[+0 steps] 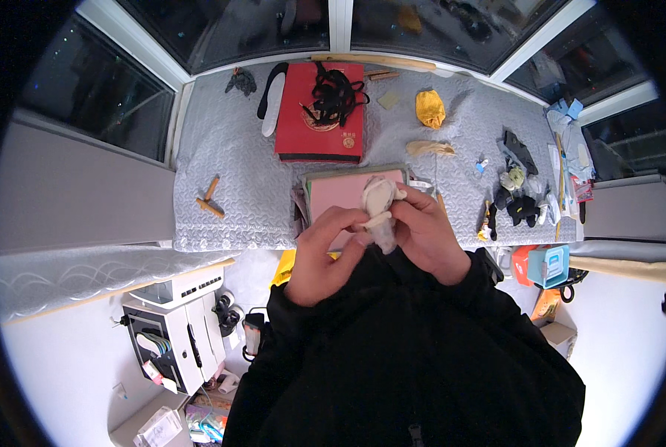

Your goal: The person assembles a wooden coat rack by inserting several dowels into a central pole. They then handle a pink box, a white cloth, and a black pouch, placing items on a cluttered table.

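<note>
Both of our hands meet at the centre of the frame, just above the black sleeves that rise from the lower edge. Our left hand point(324, 253) curls its fingers inward and pinches the lower edge of a small cream-coloured cloth piece point(380, 200); our right hand point(426, 232) closes around the same piece from the other side, thumb and fingers pressed onto it. So the cloth piece sits between the two hands, its crumpled top poking up above the fingertips, in front of a pink board point(340, 192) that lies on the grey quilted table point(228, 186).

Higher in the frame, at upper centre, we see a red box point(318, 127) with a tangle of black cord point(335, 95) on its lid. Just left of the box lies a white insole point(273, 103). Toward the left part of the table a small wooden mallet point(210, 197) lies on its own. At upper right a yellow cloth bundle point(430, 109) rests on the table, with a tan piece point(429, 148) just below it. Farther right, dark fabric scraps point(519, 201) are gathered near the table's edge. At lower left a white machine point(173, 328) stands on the floor, and at right centre we see a teal container point(550, 264).
</note>
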`<state>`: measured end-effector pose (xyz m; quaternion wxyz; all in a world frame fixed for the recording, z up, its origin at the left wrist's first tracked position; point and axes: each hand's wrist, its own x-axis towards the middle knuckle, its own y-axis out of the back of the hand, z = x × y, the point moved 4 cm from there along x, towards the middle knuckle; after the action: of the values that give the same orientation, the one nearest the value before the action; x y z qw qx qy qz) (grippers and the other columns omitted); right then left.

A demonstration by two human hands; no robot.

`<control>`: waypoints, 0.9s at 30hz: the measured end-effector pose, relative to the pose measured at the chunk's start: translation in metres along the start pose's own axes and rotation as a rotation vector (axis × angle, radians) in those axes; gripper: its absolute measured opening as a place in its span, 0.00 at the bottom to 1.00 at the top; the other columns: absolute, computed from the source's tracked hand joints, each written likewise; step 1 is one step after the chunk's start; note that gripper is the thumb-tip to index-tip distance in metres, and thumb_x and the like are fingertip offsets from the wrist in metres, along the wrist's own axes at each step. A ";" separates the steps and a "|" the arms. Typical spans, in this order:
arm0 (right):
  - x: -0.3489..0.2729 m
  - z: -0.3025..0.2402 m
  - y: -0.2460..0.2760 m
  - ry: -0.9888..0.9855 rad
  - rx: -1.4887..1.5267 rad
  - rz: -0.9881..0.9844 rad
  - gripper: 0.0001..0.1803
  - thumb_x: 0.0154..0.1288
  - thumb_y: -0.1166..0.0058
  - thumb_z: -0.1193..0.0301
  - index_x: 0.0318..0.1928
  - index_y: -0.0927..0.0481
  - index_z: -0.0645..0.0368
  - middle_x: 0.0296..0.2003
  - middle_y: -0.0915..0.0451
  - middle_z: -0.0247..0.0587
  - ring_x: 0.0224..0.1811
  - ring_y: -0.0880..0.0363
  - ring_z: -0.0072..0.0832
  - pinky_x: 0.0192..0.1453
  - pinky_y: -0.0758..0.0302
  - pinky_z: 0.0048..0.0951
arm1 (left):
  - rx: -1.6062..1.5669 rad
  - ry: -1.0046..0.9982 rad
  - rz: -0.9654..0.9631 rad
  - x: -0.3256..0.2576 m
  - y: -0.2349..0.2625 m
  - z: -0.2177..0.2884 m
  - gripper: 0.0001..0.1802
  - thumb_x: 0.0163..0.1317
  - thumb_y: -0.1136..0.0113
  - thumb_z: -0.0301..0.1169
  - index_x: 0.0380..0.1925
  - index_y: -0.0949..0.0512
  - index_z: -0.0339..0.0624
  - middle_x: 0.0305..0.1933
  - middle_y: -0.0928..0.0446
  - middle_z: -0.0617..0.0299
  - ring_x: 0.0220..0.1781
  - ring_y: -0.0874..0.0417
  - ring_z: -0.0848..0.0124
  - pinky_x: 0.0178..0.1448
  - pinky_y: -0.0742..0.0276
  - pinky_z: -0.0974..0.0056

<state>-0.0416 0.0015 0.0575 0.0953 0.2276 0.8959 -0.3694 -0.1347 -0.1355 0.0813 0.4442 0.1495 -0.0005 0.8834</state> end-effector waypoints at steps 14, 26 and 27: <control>0.001 -0.001 -0.002 -0.152 -0.028 -0.074 0.18 0.69 0.51 0.77 0.58 0.27 0.67 0.49 0.21 0.44 0.49 0.19 0.30 0.50 0.20 0.32 | 0.143 0.011 -0.008 0.005 0.010 0.003 0.10 0.53 0.32 0.21 0.35 0.23 0.37 0.34 0.24 0.57 0.36 0.22 0.66 0.41 0.27 0.66; 0.005 0.000 -0.002 -0.087 0.518 -0.120 0.19 0.71 0.57 0.78 0.61 0.32 0.63 0.52 0.23 0.44 0.53 0.20 0.33 0.57 0.21 0.34 | 0.244 -0.176 -0.056 0.000 -0.007 0.004 0.09 0.52 0.32 0.21 0.34 0.20 0.38 0.31 0.26 0.56 0.31 0.21 0.61 0.35 0.25 0.63; 0.004 0.001 -0.002 -0.103 0.530 -0.094 0.19 0.71 0.57 0.78 0.61 0.33 0.63 0.53 0.23 0.45 0.53 0.20 0.33 0.58 0.21 0.34 | 0.257 -0.186 -0.041 0.000 -0.007 0.002 0.09 0.52 0.32 0.21 0.35 0.20 0.38 0.31 0.26 0.56 0.31 0.21 0.61 0.35 0.25 0.63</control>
<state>-0.0462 0.0006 0.0569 0.0609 0.1838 0.7715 -0.6060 -0.1286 -0.1311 0.0823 0.4375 0.2863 0.0743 0.8492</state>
